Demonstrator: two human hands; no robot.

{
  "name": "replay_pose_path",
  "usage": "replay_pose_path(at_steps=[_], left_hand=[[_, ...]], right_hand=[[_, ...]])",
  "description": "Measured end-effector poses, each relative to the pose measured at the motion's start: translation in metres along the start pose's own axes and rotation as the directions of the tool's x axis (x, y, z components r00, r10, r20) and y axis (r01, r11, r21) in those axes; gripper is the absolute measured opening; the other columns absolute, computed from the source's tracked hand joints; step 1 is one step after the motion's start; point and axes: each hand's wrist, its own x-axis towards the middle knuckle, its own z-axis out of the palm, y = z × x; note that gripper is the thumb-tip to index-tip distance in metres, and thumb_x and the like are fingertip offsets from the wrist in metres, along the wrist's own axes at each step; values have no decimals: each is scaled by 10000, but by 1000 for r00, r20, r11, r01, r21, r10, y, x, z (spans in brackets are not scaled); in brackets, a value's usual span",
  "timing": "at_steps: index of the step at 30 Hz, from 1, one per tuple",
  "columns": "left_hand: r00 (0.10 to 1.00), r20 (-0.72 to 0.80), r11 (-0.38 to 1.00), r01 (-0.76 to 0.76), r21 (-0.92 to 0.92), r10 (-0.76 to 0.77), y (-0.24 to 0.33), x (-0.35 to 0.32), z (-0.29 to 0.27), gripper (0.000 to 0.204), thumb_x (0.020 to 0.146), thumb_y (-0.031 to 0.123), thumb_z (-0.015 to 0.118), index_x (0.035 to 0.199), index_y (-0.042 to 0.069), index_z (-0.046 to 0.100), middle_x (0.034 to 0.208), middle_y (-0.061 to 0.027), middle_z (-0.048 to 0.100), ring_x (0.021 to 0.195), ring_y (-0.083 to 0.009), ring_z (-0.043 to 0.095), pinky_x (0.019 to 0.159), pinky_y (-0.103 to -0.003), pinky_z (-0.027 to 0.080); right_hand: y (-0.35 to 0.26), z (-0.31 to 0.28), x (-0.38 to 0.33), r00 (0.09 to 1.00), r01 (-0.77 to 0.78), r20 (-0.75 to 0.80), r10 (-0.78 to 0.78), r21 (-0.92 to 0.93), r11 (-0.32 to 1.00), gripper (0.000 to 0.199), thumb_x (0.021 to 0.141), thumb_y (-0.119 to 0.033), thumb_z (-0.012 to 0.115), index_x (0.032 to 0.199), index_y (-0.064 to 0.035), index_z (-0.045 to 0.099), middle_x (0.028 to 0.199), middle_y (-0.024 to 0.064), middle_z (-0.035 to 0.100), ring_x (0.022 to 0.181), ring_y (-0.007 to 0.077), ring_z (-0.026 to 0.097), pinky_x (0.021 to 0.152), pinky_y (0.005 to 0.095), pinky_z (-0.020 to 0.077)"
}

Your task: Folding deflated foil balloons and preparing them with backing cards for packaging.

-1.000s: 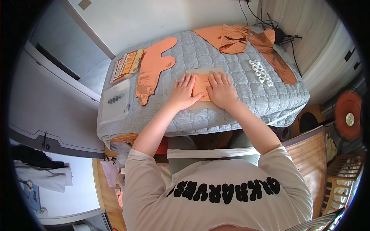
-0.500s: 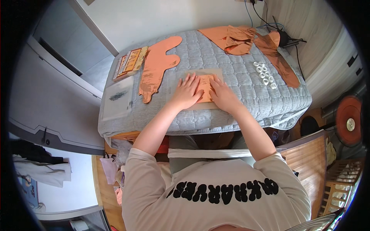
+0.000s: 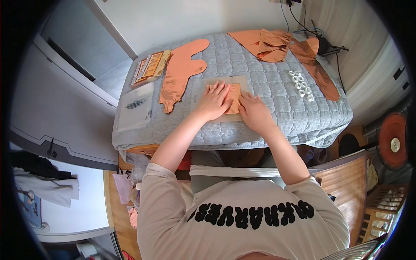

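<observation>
A small folded rectangle of shiny rose-gold foil (image 3: 234, 99), like a flat foil balloon, lies on a translucent plastic bag (image 3: 241, 80) near the bed's front edge. My left hand (image 3: 214, 102) rests flat over the foil's left part, fingers stretched out. At the foil's right edge, my right hand (image 3: 255, 112) lies palm down with its fingers extended, its fingertips on the bag beside the foil. Neither hand grips anything.
An unfolded foil balloon (image 3: 178, 71) lies left, beside a stack of printed packages (image 3: 150, 69) and clear plastic bags (image 3: 135, 108). More crumpled foil (image 3: 273, 47), a long foil piece (image 3: 318, 76) and several white rings (image 3: 301, 86) lie right. A black stand with cables (image 3: 323, 45) is behind.
My right hand has slid slightly toward me and right, uncovering the foil's right edge. My left hand stays on the foil. The whole view has shifted a little.
</observation>
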Motion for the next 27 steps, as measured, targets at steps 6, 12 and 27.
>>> replay_pose_path(at_steps=[6, 12, 27], left_hand=[[999, -32, 1000, 3, 16, -3, 8, 4, -1, 730, 1057, 531, 385, 1607, 63, 278, 1674, -189, 251, 1553, -393, 204, 1244, -568, 155], [999, -40, 998, 31, 57, -28, 7, -1, 0, 741, 1049, 543, 397, 1602, 62, 289, 1668, -188, 264, 1549, -399, 213, 1240, -581, 160], [999, -40, 1000, 3, -14, -3, 3, -8, -8, 681, 1052, 540, 389, 1605, 148, 318, 1664, -143, 300, 1535, -409, 247, 1234, -586, 186]], right_hand=[[-2, 28, -2, 977, 34, -210, -26, 31, 999, 346, 1018, -205, 507, 1279, -9, 622, 1378, 223, 615, 1353, 431, 511, 1141, 582, 380], [-3, -1, -13, 1000, -2, 16, 3, -35, 999, 360, 1042, -261, 489, 1261, -37, 664, 1390, 193, 618, 1380, 434, 485, 1182, 619, 294], [-2, 8, 7, 991, 106, 77, -110, 56, 993, 370, 1062, -307, 459, 1260, -107, 699, 1399, 66, 641, 1490, 380, 357, 1234, 618, 142]])
